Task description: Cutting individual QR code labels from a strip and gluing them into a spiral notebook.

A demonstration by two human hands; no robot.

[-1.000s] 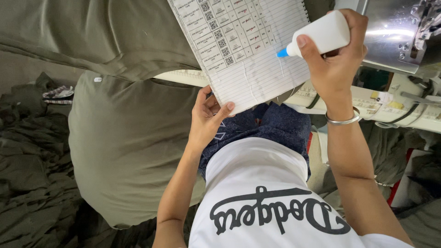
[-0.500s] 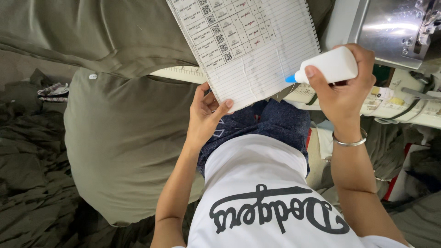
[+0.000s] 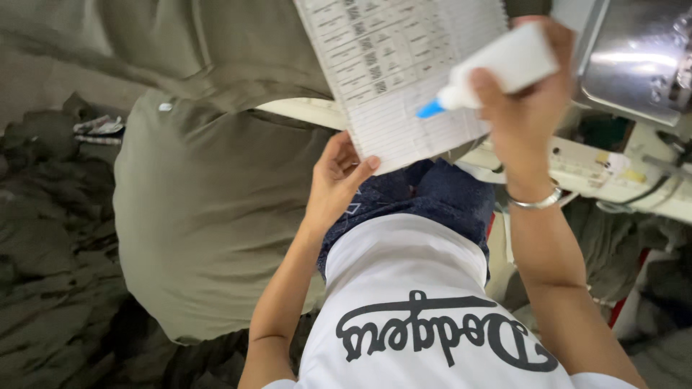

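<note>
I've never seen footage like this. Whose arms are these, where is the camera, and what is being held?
No machine here: the camera sits on a person's head and looks down, so you see their own white shirt and both bare arms. The left hand pinches the lower corner of a printed sheet of ruled table rows. The right hand, with a metal bangle at the wrist, grips a small white bottle with a blue tip; the tip rests against the sheet. Beside them, olive-green fabric drapes over a work table, and a shiny metal machine part shows at the upper right.
</note>
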